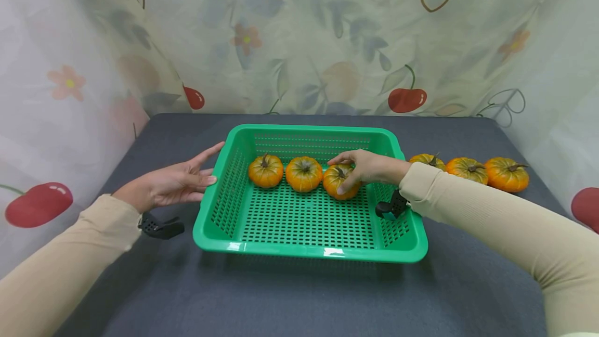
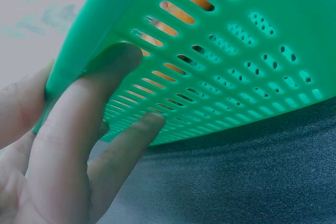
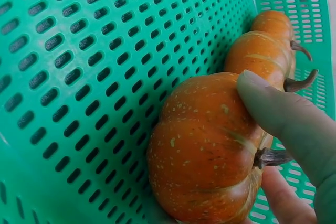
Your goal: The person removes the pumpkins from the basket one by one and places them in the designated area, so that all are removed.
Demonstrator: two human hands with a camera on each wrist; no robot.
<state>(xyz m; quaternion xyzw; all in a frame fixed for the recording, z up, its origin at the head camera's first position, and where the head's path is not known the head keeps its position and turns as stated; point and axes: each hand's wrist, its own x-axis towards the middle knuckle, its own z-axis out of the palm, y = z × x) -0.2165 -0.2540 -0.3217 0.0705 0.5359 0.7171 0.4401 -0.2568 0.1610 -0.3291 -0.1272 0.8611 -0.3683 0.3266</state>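
A green perforated plastic basket (image 1: 299, 251) stands on the dark table. Inside it, toward the back, sit three small orange pumpkins in a row: a left pumpkin (image 1: 265, 172), a middle pumpkin (image 1: 303, 175) and a right pumpkin (image 1: 334, 185). My right hand (image 1: 374, 167) holds the right pumpkin from above, thumb on the near side and fingers on the far side; its stem (image 3: 272, 157) shows between them. Along the basket's left side, my left hand (image 1: 174, 182) has its fingers stretched out, with fingertips (image 2: 128, 56) at the outer wall just under the rim.
Right of the basket, a row of three more pumpkins lies on the table: one partly hidden pumpkin (image 1: 427, 160), a middle one and an end pumpkin (image 1: 507, 175). A patterned curtain (image 1: 299, 40) encloses the table's back and sides. Both wrists wear black camera straps.
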